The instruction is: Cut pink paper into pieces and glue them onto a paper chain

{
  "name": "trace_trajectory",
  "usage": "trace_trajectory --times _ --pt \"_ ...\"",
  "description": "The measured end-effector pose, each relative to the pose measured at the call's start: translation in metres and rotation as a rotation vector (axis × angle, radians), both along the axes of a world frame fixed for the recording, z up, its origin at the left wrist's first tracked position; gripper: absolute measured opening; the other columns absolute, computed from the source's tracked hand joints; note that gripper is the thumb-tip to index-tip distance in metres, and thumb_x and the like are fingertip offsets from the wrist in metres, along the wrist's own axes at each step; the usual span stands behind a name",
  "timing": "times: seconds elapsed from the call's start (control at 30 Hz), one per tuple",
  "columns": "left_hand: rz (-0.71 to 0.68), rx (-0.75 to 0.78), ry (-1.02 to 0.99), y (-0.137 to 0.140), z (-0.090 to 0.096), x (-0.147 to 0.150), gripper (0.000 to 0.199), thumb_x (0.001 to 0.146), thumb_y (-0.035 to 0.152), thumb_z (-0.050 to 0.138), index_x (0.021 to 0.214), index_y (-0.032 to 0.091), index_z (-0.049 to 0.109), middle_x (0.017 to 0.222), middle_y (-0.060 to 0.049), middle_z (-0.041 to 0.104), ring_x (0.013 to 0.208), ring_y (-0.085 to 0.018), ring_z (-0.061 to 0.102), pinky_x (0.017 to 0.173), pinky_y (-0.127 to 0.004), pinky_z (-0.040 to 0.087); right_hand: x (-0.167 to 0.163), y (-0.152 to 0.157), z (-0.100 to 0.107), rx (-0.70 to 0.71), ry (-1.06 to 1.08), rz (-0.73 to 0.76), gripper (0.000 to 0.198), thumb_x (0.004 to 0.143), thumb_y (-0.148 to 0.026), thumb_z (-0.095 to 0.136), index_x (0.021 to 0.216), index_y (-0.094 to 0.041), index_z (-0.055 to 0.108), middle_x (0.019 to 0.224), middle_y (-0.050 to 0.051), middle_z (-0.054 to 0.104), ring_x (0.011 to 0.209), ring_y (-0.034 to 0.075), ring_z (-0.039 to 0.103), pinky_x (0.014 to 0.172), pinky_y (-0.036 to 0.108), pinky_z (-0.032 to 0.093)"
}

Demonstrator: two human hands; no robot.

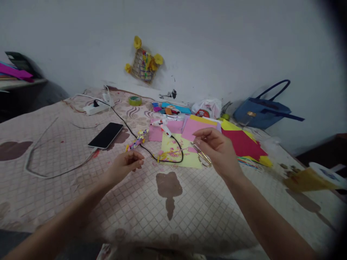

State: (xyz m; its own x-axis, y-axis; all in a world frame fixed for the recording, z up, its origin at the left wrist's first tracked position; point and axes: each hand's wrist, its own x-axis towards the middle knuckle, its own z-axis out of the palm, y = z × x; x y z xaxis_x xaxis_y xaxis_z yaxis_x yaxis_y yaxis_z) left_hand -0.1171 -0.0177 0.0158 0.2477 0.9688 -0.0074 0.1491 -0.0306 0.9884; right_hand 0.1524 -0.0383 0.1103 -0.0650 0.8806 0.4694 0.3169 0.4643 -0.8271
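Note:
My right hand (214,146) is raised over the craft papers, thumb and fingers pinched on a thin pale stick (180,150) that points left; its far end blends into yellow bits. Gold-handled scissors (205,160) lie just below that hand. My left hand (128,164) hovers over the tablecloth with fingers curled together; whether anything is in them is hidden. Just beyond it lies a stick covered in small paper flowers (138,140). A pale yellow sheet (191,163) between the hands carries pink and yellow paper scraps (175,150). Behind it rests a white glue gun (162,126).
The glue gun's black cord (148,150) loops across the table to a power strip (98,107). A phone (106,135) charges at left. Green tape (135,100), pink paper (176,126), red paper (242,144) and a blue bag (261,112) lie farther back; a yellow cup (309,180) tilts at right.

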Motion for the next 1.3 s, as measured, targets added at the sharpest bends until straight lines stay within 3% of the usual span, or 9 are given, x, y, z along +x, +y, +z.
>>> trace_trajectory --times 0.3,0.47,0.67,0.73,0.87,1.07,1.13,1.23,1.3 --pt "-0.016 0.139 0.204 -0.005 -0.013 -0.01 0.017 0.075 0.034 0.055 0.076 0.017 0.057 0.061 0.001 0.054 0.055 -0.011 0.05 0.051 -0.022 0.04 0.029 -0.002 0.039 0.195 0.034 -0.238 0.013 0.075 -0.022 0.062 0.087 -0.026 0.062 0.08 0.001 0.06 0.072 0.015 0.056 0.066 0.03 0.047" --pt "-0.13 0.245 0.382 -0.01 -0.015 0.01 0.024 0.067 0.027 0.062 0.089 0.018 0.059 0.072 -0.001 0.058 0.06 -0.012 0.052 0.054 -0.023 0.041 0.033 -0.008 0.032 0.142 0.038 -0.211 0.014 0.075 -0.021 0.063 0.089 -0.025 0.062 0.078 0.001 0.059 0.069 0.014 0.056 0.061 0.029 0.047" --pt "-0.149 0.405 0.427 -0.003 0.002 0.028 0.01 0.075 0.023 0.055 0.073 0.016 0.062 0.068 -0.003 0.059 0.062 -0.013 0.052 0.055 -0.022 0.037 0.035 -0.011 0.014 0.117 0.045 -0.176 0.014 0.073 -0.02 0.064 0.087 -0.023 0.063 0.082 0.002 0.061 0.072 0.014 0.056 0.064 0.029 0.047" --pt "-0.199 0.312 0.347 -0.006 0.005 0.034 0.018 0.079 0.03 0.052 0.072 0.016 0.062 0.066 -0.003 0.06 0.06 -0.013 0.053 0.055 -0.022 0.038 0.035 -0.013 0.011 0.096 0.057 -0.155 0.015 0.073 -0.02 0.064 0.087 -0.023 0.063 0.083 0.002 0.061 0.073 0.014 0.056 0.065 0.029 0.047" --pt "-0.75 -0.162 0.086 -0.01 -0.006 0.045 0.027 0.083 0.038 0.047 0.087 0.016 0.063 0.085 -0.007 0.066 0.077 -0.016 0.061 0.068 -0.026 0.046 0.037 -0.019 0.008 0.091 0.065 -0.121 0.014 0.073 -0.02 0.064 0.087 -0.024 0.063 0.082 0.002 0.06 0.073 0.015 0.057 0.062 0.029 0.048" --pt "-0.198 0.148 -0.083 0.02 -0.001 0.058 0.027 0.08 0.033 0.055 0.101 0.017 0.057 0.107 -0.007 0.06 0.101 -0.017 0.054 0.09 -0.032 0.04 0.038 -0.021 0.003 0.088 0.063 -0.119 0.013 0.075 -0.019 0.062 0.087 -0.025 0.063 0.08 0.002 0.059 0.072 0.014 0.056 0.06 0.028 0.048" --pt "-0.298 0.133 -0.143 0.022 0.003 0.066 0.024 0.083 0.032 0.051 0.1 0.016 0.057 0.104 -0.008 0.061 0.098 -0.016 0.056 0.086 -0.031 0.043 0.037 -0.021 0.001 0.079 0.071 -0.117 0.013 0.075 -0.019 0.062 0.087 -0.025 0.063 0.08 0.002 0.059 0.072 0.014 0.056 0.06 0.027 0.048" --pt "-0.721 -0.019 -0.097 0.012 -0.003 0.085 0.024 0.082 0.032 0.052 0.097 0.014 0.059 0.095 -0.01 0.064 0.087 -0.018 0.061 0.078 -0.033 0.047 0.036 -0.02 -0.003 0.057 0.085 -0.105 0.014 0.075 -0.02 0.061 0.088 -0.024 0.062 0.079 0.001 0.059 0.071 0.014 0.056 0.06 0.027 0.048" --pt "-0.699 0.055 -0.063 0.008 -0.008 0.096 0.028 0.076 0.031 0.06 0.099 0.015 0.059 0.098 -0.009 0.064 0.09 -0.018 0.06 0.08 -0.033 0.047 0.035 -0.02 -0.005 0.037 0.083 -0.098 0.014 0.075 -0.021 0.061 0.089 -0.024 0.062 0.08 0.002 0.059 0.071 0.014 0.056 0.06 0.028 0.047"
